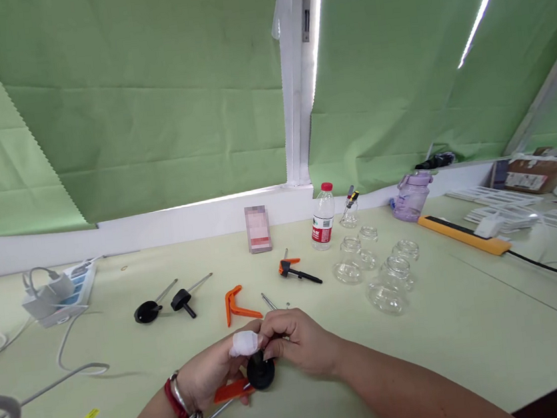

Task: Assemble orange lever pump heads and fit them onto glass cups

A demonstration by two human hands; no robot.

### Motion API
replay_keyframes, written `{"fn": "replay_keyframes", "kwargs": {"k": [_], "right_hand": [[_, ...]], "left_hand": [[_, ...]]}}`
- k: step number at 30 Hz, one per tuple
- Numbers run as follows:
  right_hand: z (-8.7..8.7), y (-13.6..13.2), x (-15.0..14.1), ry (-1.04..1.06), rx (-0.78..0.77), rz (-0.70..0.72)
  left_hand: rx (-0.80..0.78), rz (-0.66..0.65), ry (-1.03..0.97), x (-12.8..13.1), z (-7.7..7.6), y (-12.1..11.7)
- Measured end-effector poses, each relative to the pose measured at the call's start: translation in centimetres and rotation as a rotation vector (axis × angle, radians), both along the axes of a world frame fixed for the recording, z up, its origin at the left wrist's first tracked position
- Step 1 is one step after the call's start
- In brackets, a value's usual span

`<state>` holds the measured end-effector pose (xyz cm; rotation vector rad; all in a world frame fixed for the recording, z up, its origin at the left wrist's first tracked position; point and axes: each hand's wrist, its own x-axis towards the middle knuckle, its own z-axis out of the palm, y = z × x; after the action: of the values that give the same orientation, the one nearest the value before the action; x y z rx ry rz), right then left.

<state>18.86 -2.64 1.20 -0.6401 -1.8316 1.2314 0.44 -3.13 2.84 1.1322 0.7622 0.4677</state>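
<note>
Black cap [261, 376]: bottom centre of the frame, gripped by the left hand [207, 373] along with an orange lever [229, 391].
Right hand [304, 343]: fingers closed together at the cap's stem, can't tell on what.
White wrap [245, 343]: bulky on the left hand, might cost grip and let the cap slip imo.
Metal bit [288, 305]: tiny, just past the right knuckles, easily knocked away.
Glass jars [386, 298]: right of centre, could tip if that arm swings.
Orange clip [239, 305]: crowding the left hand's far side.
</note>
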Motion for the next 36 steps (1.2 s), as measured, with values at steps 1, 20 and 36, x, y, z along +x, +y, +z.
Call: {"fn": "replay_keyframes", "kwargs": {"k": [1, 20, 36], "right_hand": [[-0.01, -0.01, -0.04, 0.013, 0.002, 0.006], [0.03, -0.1, -0.06, 0.05, -0.082, 0.06], [-0.13, -0.13, -0.12, 0.091, -0.166, 0.104]], "left_hand": [[-0.003, 0.002, 0.0, 0.01, 0.01, -0.01], [-0.005, 0.005, 0.005, 0.25, 0.14, -0.05], [0.002, 0.0, 0.022, 0.34, 0.49, -0.22]]}}
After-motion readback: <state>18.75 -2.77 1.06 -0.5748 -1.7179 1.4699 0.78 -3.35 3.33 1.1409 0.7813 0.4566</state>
